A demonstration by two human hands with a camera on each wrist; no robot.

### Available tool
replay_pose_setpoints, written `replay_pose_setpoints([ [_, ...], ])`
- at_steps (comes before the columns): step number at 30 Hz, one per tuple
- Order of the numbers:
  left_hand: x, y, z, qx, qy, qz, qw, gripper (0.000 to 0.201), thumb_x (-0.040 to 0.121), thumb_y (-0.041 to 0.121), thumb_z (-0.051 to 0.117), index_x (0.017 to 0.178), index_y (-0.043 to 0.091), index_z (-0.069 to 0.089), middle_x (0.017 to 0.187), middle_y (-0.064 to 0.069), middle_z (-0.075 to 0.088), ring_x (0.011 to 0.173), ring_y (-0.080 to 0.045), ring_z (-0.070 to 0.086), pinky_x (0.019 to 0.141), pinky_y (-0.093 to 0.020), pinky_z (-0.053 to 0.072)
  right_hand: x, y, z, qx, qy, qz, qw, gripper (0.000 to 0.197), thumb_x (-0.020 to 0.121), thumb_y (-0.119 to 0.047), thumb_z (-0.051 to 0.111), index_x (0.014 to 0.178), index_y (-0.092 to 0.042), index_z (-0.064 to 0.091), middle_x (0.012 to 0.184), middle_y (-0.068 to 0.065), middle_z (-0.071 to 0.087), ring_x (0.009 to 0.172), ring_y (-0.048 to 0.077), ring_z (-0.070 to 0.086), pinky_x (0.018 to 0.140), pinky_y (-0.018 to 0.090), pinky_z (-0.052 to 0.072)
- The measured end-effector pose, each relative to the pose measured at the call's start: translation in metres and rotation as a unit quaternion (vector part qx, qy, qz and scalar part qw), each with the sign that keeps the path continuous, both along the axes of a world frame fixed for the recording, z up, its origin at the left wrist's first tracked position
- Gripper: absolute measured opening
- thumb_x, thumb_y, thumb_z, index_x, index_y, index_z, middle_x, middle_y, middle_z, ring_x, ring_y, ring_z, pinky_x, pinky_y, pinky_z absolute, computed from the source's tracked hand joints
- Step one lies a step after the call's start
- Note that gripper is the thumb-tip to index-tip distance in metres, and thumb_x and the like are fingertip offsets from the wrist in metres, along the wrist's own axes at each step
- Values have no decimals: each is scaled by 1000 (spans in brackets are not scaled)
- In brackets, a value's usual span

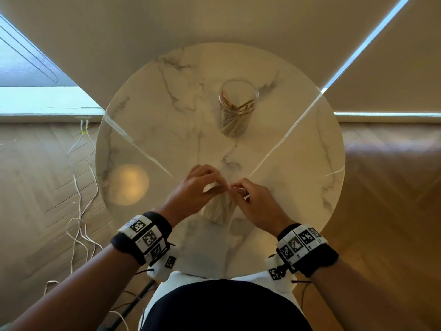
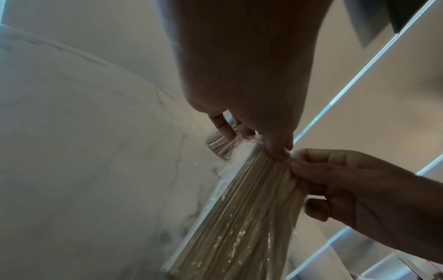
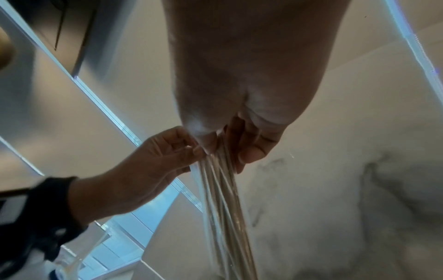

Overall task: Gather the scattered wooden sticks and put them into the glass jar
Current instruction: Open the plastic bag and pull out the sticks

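A bundle of thin wooden sticks (image 1: 218,209) in clear plastic wrap hangs over the near part of the round marble table (image 1: 155,115). My left hand (image 1: 202,185) and right hand (image 1: 250,199) meet at its top end, and both pinch it there. In the left wrist view the bundle (image 2: 244,217) fans downward from my left fingertips (image 2: 275,144), with my right hand (image 2: 359,189) pinching beside them. The right wrist view shows the sticks (image 3: 223,208) hanging below my right hand (image 3: 239,147), with my left hand (image 3: 155,161) alongside. The glass jar (image 1: 238,108) stands upright at the far middle and holds several sticks.
White cables (image 1: 81,187) trail over the wooden floor left of the table. A pale blind (image 1: 214,20) rises directly behind the table's far edge. A lamp's round reflection (image 1: 128,183) glows on the table's left side.
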State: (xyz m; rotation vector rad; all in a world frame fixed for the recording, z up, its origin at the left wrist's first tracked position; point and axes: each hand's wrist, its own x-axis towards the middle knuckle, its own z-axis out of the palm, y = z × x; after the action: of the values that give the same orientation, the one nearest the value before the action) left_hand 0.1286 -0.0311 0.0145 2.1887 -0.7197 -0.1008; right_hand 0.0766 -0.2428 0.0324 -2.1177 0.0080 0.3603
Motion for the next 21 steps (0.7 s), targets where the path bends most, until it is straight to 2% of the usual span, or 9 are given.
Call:
replay_pose_setpoints([
  [2,-7,-3,9,-6,25,53,998,20,94,36,73,107,21,75,111,7,65,101,-10,62,91,-17,47,1,-7,9,4,-14,5,1000,22,102,-35,60,110,-16,68,94,-6,74,86,8,69,79,36,56],
  [5,-10,-5,27,1,108,101,989,34,97,45,64,123,24,70,117,11,67,93,2,62,81,-7,44,2,-18,21,16,-28,9,999,18,99,-32,65,109,-17,70,94,-7,75,87,8,70,79,32,58],
  [7,-10,-5,35,19,127,86,988,27,96,40,68,117,24,74,106,14,72,87,6,63,77,-7,46,2,-25,27,24,-33,25,999,15,96,-27,70,107,-18,71,96,-8,75,91,6,71,79,29,58],
  [9,-11,-6,38,14,115,79,990,16,93,35,75,104,23,78,95,14,73,83,-2,66,76,-14,51,2,-29,33,27,-27,39,998,13,94,-24,72,106,-18,72,97,-10,76,94,2,70,76,23,57],
  [11,-14,-7,37,-7,99,92,991,10,91,30,79,97,22,79,92,9,72,80,-10,67,76,-20,54,3,-31,36,26,-41,48,998,11,94,-22,71,103,-18,74,94,-9,76,91,1,69,71,15,53],
  [15,-21,-13,36,-51,47,100,993,14,91,26,77,97,14,78,97,1,66,79,-8,64,75,-17,53,6,-30,39,-30,-134,98,986,8,93,-16,71,100,-12,75,90,-2,72,79,8,63,72,14,46],
  [18,-24,-14,40,-50,35,100,993,20,93,30,72,99,11,76,97,2,70,78,-9,67,75,-19,56,10,-29,44,-41,-141,109,983,7,94,-13,71,99,-9,73,91,1,73,78,6,61,73,6,42],
  [21,-28,-13,45,-76,57,135,986,21,89,28,77,99,10,75,90,8,72,80,-3,68,75,-9,51,11,-28,49,-35,-104,127,986,17,93,-12,72,109,-9,73,93,0,78,82,6,68,77,8,48],
])
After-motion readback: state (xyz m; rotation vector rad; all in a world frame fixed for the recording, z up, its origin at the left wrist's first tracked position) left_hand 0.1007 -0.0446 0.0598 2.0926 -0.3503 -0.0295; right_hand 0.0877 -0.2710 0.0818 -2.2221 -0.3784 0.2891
